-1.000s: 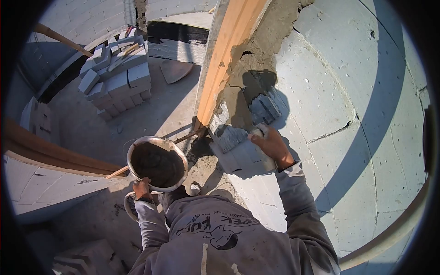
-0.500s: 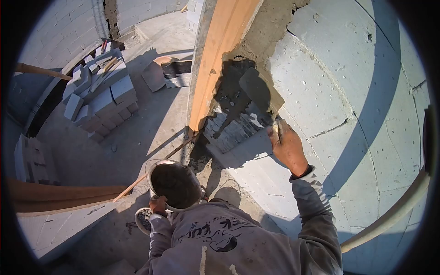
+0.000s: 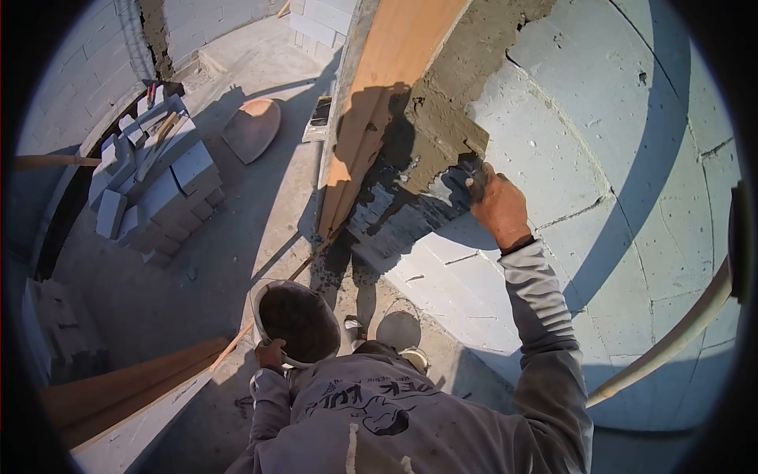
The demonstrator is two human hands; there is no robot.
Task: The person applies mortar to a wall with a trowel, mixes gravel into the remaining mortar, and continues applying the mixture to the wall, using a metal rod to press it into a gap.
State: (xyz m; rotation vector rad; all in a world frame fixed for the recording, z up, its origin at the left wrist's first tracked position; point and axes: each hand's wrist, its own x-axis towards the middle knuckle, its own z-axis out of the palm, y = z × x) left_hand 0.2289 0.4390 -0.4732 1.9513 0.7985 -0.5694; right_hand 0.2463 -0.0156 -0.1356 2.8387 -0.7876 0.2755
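My right hand (image 3: 500, 208) is closed round the handle of a trowel (image 3: 472, 166) against the block wall. Its blade is hard to tell apart from the wet mortar (image 3: 452, 130) around it. The mortar forms a grey strip between the pale blocks and a wooden board (image 3: 395, 59), partly in my shadow. Below the strip lies a darker, thinly smeared patch (image 3: 403, 217). My left hand (image 3: 272, 354) grips the near left rim of a bucket (image 3: 335, 336), held tilted at my waist. Dark mortar (image 3: 300, 320) shows inside it.
A stack of pale blocks (image 3: 170, 189) with tools on top stands on the floor at left. Beyond it lies a rounded pan (image 3: 253, 130). A pale hose or pipe (image 3: 671, 347) curves along the right. Another wooden board (image 3: 134, 387) runs at lower left.
The trowel has turned and its flat blade no longer shows clearly. Lighter mortar now covers more of the strip near the board. My left hand still holds the bucket.
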